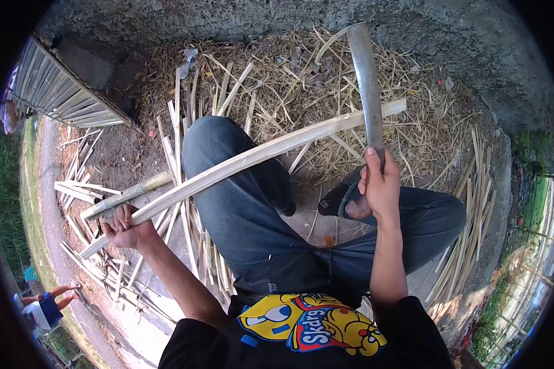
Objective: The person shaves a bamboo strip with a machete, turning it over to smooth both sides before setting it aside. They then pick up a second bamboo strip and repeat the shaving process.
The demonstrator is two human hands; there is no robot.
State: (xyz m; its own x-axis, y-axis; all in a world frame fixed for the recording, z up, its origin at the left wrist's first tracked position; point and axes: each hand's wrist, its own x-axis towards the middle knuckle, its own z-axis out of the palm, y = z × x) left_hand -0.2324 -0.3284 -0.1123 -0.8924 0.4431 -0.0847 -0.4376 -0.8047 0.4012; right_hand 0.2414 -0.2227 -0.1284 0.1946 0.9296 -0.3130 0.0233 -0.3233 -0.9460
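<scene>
My left hand (128, 229) is closed around the lower end of a long, pale split bamboo strip (246, 158). The strip slants up to the right, passing over my bent left knee. In my right hand (380, 183) is a machete (365, 77), gripped by its handle, with the blade pointing up and away from me. The handle's brown butt end shows below the fingers. Near the strip's far end, the blade crosses it in this view. A thin curled shaving (328, 46) reaches to the blade's tip.
Split bamboo strips (468, 227) lie in a pile at the right, with more on the left beside a thicker bamboo pole (129, 194). Shavings (301, 80) cover the ground before a rough wall (277, 18). A slatted bamboo panel (68, 86) stands upper left; a person (46, 307) is lower left.
</scene>
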